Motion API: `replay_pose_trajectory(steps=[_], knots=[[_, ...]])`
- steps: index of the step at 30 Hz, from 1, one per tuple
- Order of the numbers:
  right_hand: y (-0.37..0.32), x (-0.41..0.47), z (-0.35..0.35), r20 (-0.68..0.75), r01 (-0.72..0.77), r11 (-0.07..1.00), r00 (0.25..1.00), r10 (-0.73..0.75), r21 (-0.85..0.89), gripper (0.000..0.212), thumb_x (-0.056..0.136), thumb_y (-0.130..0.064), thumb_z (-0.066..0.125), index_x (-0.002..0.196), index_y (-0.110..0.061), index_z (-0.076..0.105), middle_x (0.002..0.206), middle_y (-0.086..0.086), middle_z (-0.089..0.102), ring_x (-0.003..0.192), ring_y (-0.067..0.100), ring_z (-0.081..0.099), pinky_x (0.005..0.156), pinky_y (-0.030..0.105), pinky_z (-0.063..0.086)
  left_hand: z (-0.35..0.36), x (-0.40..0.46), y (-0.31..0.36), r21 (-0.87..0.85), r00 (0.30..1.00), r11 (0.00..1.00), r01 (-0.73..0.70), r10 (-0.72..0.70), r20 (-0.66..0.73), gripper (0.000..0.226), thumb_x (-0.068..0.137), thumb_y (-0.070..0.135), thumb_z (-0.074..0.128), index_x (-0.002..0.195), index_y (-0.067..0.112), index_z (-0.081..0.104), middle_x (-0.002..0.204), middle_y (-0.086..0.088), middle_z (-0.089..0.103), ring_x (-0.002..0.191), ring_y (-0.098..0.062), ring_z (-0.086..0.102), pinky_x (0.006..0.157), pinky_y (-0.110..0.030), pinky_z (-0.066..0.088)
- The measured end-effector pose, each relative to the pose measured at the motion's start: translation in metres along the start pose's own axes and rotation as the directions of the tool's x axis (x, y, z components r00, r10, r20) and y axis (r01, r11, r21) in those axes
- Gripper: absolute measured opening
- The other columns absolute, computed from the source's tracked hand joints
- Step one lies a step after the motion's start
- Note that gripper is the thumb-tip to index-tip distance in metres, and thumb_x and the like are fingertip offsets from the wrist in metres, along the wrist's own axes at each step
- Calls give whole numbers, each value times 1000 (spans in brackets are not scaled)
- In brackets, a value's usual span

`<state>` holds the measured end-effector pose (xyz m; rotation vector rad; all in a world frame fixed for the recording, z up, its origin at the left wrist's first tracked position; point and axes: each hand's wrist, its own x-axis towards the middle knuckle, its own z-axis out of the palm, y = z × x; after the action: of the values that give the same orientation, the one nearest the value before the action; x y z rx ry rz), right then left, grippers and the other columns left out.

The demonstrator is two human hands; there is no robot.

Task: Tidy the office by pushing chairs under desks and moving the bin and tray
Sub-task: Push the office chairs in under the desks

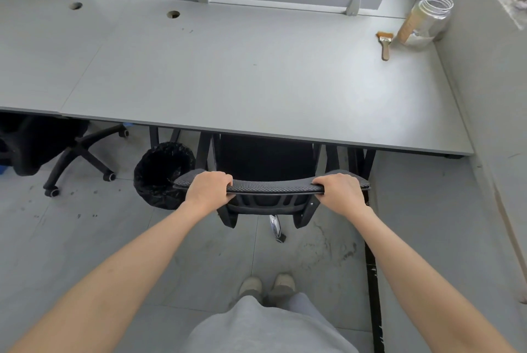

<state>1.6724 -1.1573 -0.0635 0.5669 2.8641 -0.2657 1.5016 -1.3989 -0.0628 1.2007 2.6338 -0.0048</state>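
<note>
A black mesh office chair (271, 188) stands in front of me, its seat tucked under the grey desk (228, 82). My left hand (206, 188) grips the left part of the backrest's top edge. My right hand (340, 191) grips the right part of the same edge. A round black bin (159, 176) lined with a black bag sits on the floor just left of the chair, partly under the desk's front edge.
A second black chair (42, 147) sits under the neighbouring desk at left, its wheeled base sticking out. A glass jar (425, 20) and a small brush (385, 42) lie at the desk's far right corner. A wall (490, 96) runs along the right.
</note>
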Motion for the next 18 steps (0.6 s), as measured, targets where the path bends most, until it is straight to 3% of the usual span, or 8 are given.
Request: replay_pose_trajectory(steps=[4, 10, 15, 18], knots=[[-4, -7, 3, -30, -13, 1000, 999, 12, -8, 25, 84, -25, 52, 103, -29, 67, 95, -4, 71, 92, 21, 62, 67, 28, 45, 4, -3, -3, -17, 1000, 1000, -9, 8, -13, 25, 83, 36, 60, 99, 18, 66, 99, 0, 69, 91, -23, 63, 78, -34, 48], [-15, -7, 7, -41, -5, 1000, 999, 5, -6, 16, 81, -29, 52, 89, -27, 65, 84, -5, 69, 81, 21, 62, 54, 26, 31, -2, 5, -22, -31, 999, 999, -36, 37, 24, 17, 80, 34, 60, 89, 20, 63, 91, 3, 67, 86, -22, 61, 72, -32, 46], [-21, -3, 15, -70, 16, 999, 997, -13, 36, 24, 84, -34, 51, 100, -25, 67, 96, -7, 70, 85, 18, 65, 63, 26, 48, -5, 15, -35, -12, 998, 999, -49, 50, 31, 13, 81, 32, 59, 86, 20, 62, 87, 5, 65, 84, -20, 60, 66, -28, 38], [-9, 9, 13, -80, 6, 1000, 997, -4, 20, 24, 85, -35, 51, 100, -26, 67, 97, -8, 71, 85, 17, 65, 64, 26, 50, -6, 26, -30, -44, 999, 998, -48, 48, 5, 14, 81, 31, 59, 86, 19, 64, 86, 4, 66, 84, -21, 61, 65, -29, 38]])
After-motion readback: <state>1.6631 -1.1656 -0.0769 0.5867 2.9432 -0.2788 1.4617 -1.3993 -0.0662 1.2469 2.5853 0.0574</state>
